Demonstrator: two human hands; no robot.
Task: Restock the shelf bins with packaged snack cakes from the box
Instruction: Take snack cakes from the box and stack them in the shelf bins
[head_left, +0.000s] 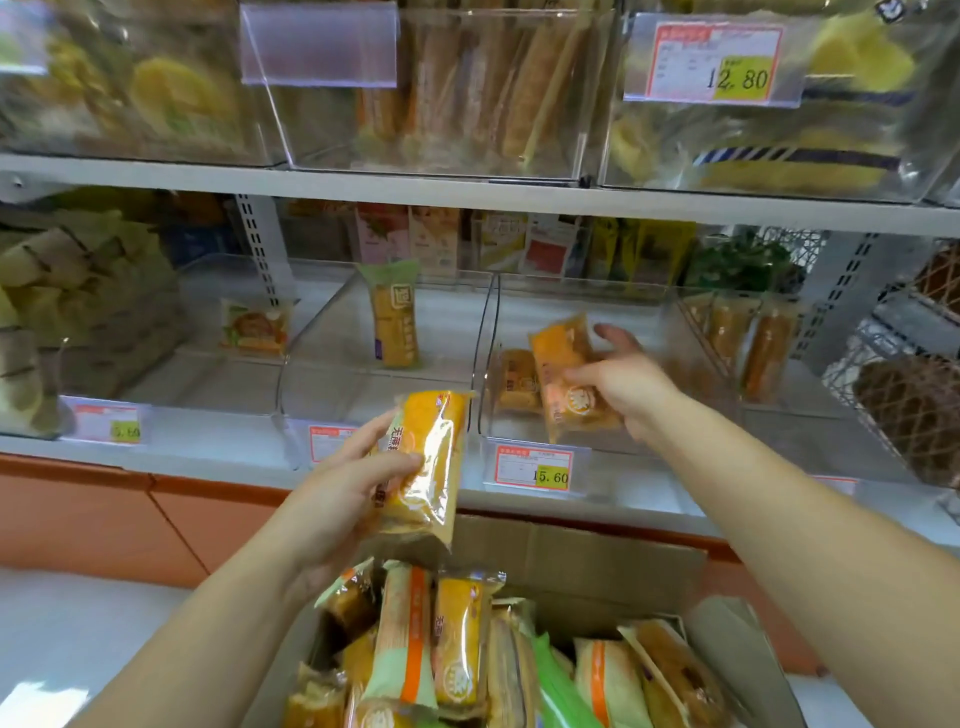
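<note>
- Your left hand (353, 499) grips an orange snack cake packet (426, 457) round its lower half. The thumb lies across the front and the fingers curl behind.
- The packet stands up out of that grip, leaning slightly right, in front of the shelf edge and outside any bin.
- Directly below that grip sits the open cardboard box (571, 561). More wrapped cakes (457, 639) stand packed in it, orange and green wrappers mixed.
- Your right hand (628, 384) is inside the clear shelf bin (480, 353), up and to the right of your left grip.
- Its fingers pinch the right edge of a second orange packet (561, 369), while the thumb stands free above it. The hand is blurred, so finer detail of the hold cannot be told.
- This second packet is tilted nearly upright within the bin, to the left of your fingers.
- Just left of that grip, a smaller cake (517, 382) lies low in the same bin.
- Below the right grip, a price label (535, 467) reading 15.60 hangs on the bin's front.
- Further left, past the bin's side wall, a green-topped packet (395, 317) stands alone in the neighbouring bin (322, 332).
</note>
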